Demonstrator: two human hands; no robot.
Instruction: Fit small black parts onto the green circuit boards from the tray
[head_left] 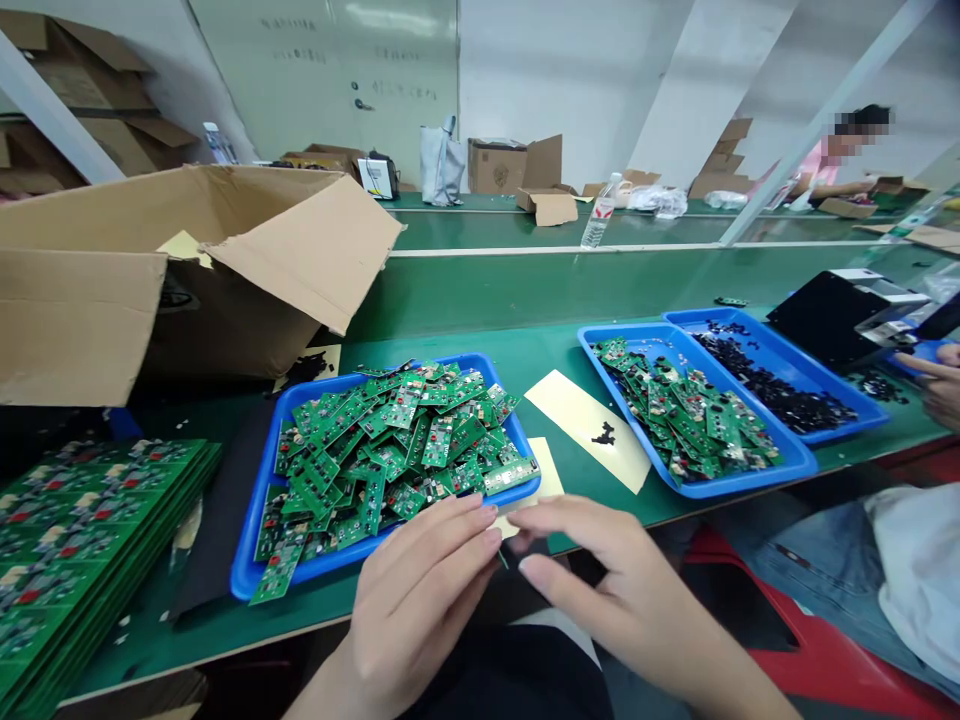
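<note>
My left hand point(427, 595) is at the table's front edge, its fingers pressed together. Past its fingertips shows the thin green edge of a small circuit board point(504, 560); the hand hides the rest of it. Close by on the right, my right hand point(607, 575) has its thumb and index finger apart, the fingertips slightly blurred. Just beyond both hands stands a blue tray point(244, 560) heaped with small green circuit boards point(405, 440). Pale yellow paper point(547, 465) lies partly under the tray's right corner.
Stacked green board panels point(82, 540) and a large open cardboard box point(247, 300) stand left. Rightward are a yellow sheet point(570, 410) with black bits, a second blue tray point(795, 470) of boards, and another tray point(874, 415) of black parts. A co-worker's hand point(941, 385) is far right.
</note>
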